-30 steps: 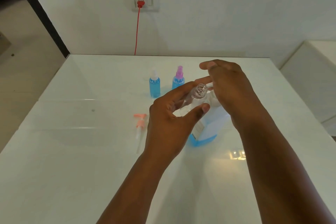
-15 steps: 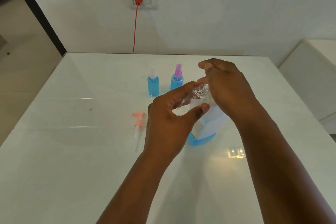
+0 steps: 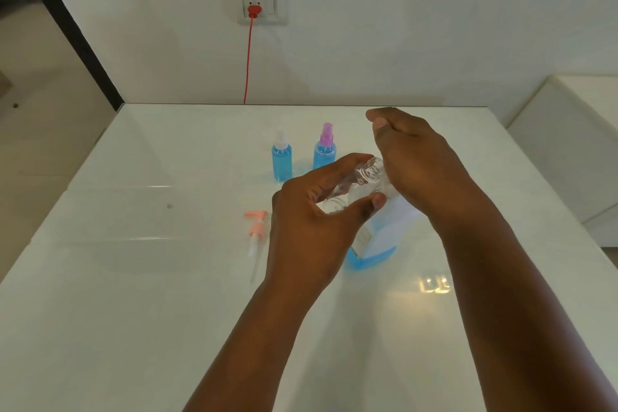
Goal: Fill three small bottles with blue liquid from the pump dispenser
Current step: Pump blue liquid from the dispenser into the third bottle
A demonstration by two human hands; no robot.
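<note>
My left hand (image 3: 311, 221) grips a small clear bottle (image 3: 361, 181), tilted, with its open threaded mouth up against my right hand. My right hand (image 3: 418, 164) lies over the top of the pump dispenser (image 3: 384, 234), fingers curled down round the pump head, which is hidden. The dispenser is a pale bottle with blue liquid low inside. Behind stand two small bottles full of blue liquid, one with a white cap (image 3: 282, 160), one with a purple spray cap (image 3: 323, 154). No blue liquid shows in the clear bottle.
A pink pump cap with its tube (image 3: 255, 227) lies flat on the glossy white table (image 3: 133, 311), left of my left hand. A red cord (image 3: 249, 60) runs from the wall socket (image 3: 257, 2) down behind the table. A white cabinet (image 3: 568, 144) stands at the right.
Hardly anything has moved. My right hand has settled slightly lower over the pump head, and my left hand keeps the clear bottle's mouth at the same spot.
</note>
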